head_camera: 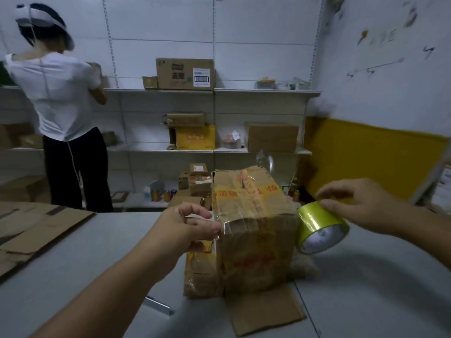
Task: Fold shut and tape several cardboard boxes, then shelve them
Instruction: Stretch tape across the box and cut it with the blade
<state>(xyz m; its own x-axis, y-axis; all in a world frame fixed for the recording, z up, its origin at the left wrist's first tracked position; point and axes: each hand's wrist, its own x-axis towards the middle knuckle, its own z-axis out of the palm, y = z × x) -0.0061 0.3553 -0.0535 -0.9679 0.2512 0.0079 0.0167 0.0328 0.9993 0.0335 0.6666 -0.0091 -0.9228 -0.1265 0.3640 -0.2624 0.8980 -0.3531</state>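
Bare table point(378, 289) lies open right of the box point(253, 240). Flat cardboard point(36, 225) covers the table's left side.

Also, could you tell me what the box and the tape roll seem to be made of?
Box: brown cardboard, matte, creased and worn, with printed faces. Tape roll: glossy yellowish film, probably plastic; its pulled strip looks clear and shiny.

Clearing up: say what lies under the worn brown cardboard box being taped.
A flat brown cardboard sheet pokes out beneath the box, on the grey table; the box hides the rest.
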